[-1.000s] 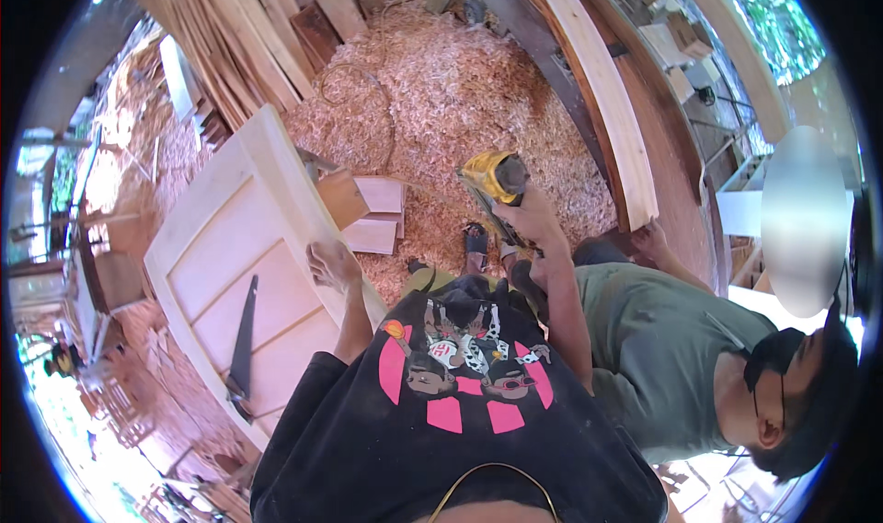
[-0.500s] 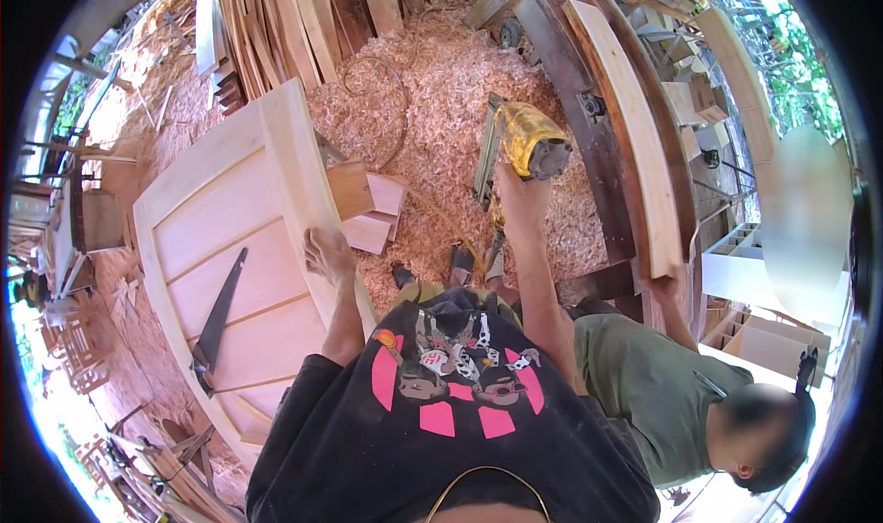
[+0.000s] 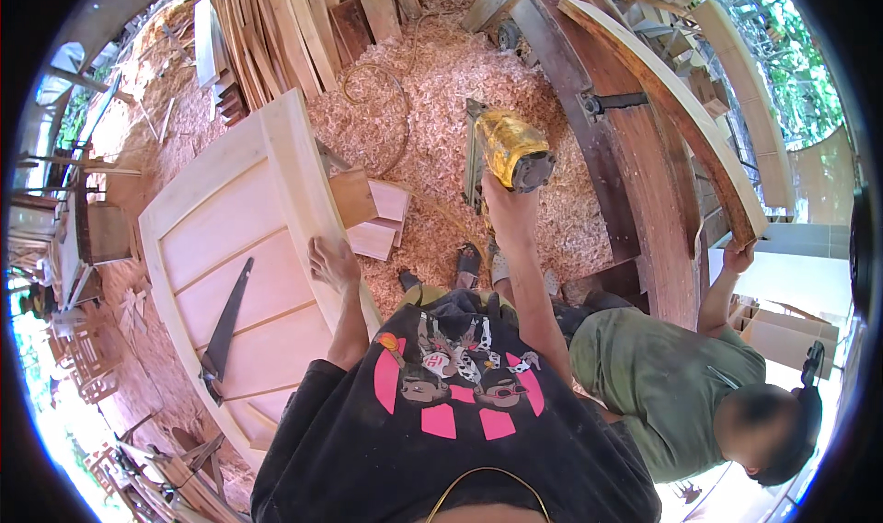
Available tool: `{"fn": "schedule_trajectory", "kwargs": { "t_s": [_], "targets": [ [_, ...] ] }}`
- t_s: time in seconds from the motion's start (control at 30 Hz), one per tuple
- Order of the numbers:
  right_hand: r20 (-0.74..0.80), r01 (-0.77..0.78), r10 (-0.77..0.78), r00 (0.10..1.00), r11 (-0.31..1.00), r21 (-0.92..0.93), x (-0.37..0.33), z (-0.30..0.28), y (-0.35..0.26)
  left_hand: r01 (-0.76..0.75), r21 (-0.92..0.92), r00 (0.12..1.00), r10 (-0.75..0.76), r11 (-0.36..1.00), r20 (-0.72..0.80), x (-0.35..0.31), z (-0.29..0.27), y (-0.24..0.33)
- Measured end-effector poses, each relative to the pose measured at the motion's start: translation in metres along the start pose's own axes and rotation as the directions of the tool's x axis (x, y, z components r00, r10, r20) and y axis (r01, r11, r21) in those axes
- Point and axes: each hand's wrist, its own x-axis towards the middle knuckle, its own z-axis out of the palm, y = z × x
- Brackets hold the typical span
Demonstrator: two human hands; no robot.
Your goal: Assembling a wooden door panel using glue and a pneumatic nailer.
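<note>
My right hand (image 3: 509, 196) is wrapped round the handle of a yellow nail gun (image 3: 511, 146), its dark magazine on the left side, held up above the shavings. My left hand (image 3: 334, 265) holds the near right edge of a pale wooden panelled door (image 3: 303, 169), fingers bent over onto its face. A handsaw (image 3: 228, 325) with a dark blade lies on the door, left of that hand. Behind the door's right edge, a brown wood block (image 3: 351, 197) and pale boards (image 3: 379, 221) show partly.
At my right, a person in a green shirt (image 3: 658, 367) grips a long plank (image 3: 685, 100) above a dark wooden bench (image 3: 644, 183). Lumber (image 3: 276, 35) leans at the far left. Wood shavings (image 3: 432, 81) and a hose (image 3: 405, 109) cover the floor ahead.
The nail gun has shifted slightly left and down in my right hand. The person beside me has swung the plank's near end rightward off the bench. My left hand stays on the door.
</note>
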Motion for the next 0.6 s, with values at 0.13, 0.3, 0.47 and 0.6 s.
{"fn": "schedule_trajectory", "kwargs": {
  "t_s": [0.13,0.3,0.47,0.6],
  "targets": [
    [0.065,-0.195,0.189,0.98,0.977,0.09,-0.007,0.0,0.004,-0.011,0.032,0.999,0.012,0.999,-0.032,0.0,0.003,-0.008],
    [0.086,-0.216,0.202,0.976,0.95,0.223,-0.01,-0.006,0.019,-0.002,0.008,1.0,0.002,1.0,-0.006,-0.002,0.001,-0.003],
    [0.14,-0.285,0.255,0.957,0.913,0.292,-0.004,-0.003,0.016,-0.02,0.005,0.998,0.021,1.0,-0.059,0.004,0.008,-0.005],
    [0.213,-0.21,0.202,0.956,0.977,0.015,-0.019,-0.026,-0.008,-0.047,-0.051,0.999,0.045,0.998,-0.028,0.007,0.027,-0.031]
  ]
}}
